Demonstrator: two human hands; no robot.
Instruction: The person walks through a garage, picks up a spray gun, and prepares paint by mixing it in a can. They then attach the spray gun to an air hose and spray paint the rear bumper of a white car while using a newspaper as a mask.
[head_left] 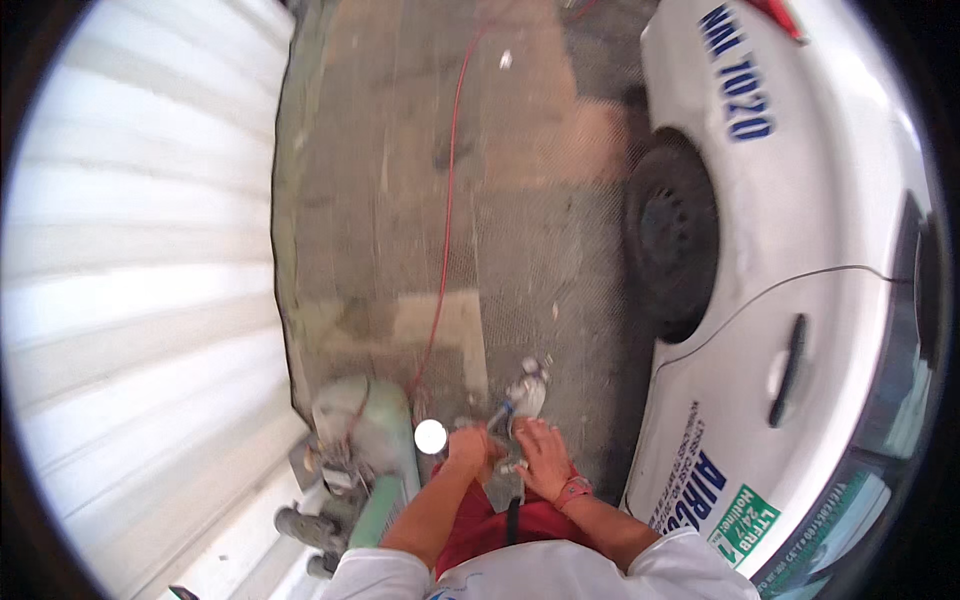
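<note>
Crowding the left hand [466, 446] from its left in the head view, a pale green tank [402, 440] stands close by, with a dark motor-like part [310, 525] low beside it near the wall. A flat white disc [431, 437] shows between the tank and that hand. From beside the tank a thin red hose [450, 190] runs away across the floor, up to the top of the view. On the other side a white car [730, 300] fills the whole right edge, its black tyre [672, 235] turned toward the open ground; a dark cable [775, 300] droops from the window down over the door, past the black door handle [788, 370]. The left fingers are curled in, though blur hides whether they grip anything. The right hand [543, 455], with a reddish bracelet [573, 489] at its wrist, has its fingers stretched out; whether they press on anything I cannot tell. Just beyond the fingertips lies a pale object with a blue part [527, 397], too blurred to name, and a small metallic piece [512, 467] sits between the hands, above the red trousers [480, 515]. The floor [370, 200] is worn and grey-brown, patched with lighter and rust-toned areas, and a white scrap [505, 60] lies far off. White ribbed panelling [150, 250] walls in the left side from top to bottom
</note>
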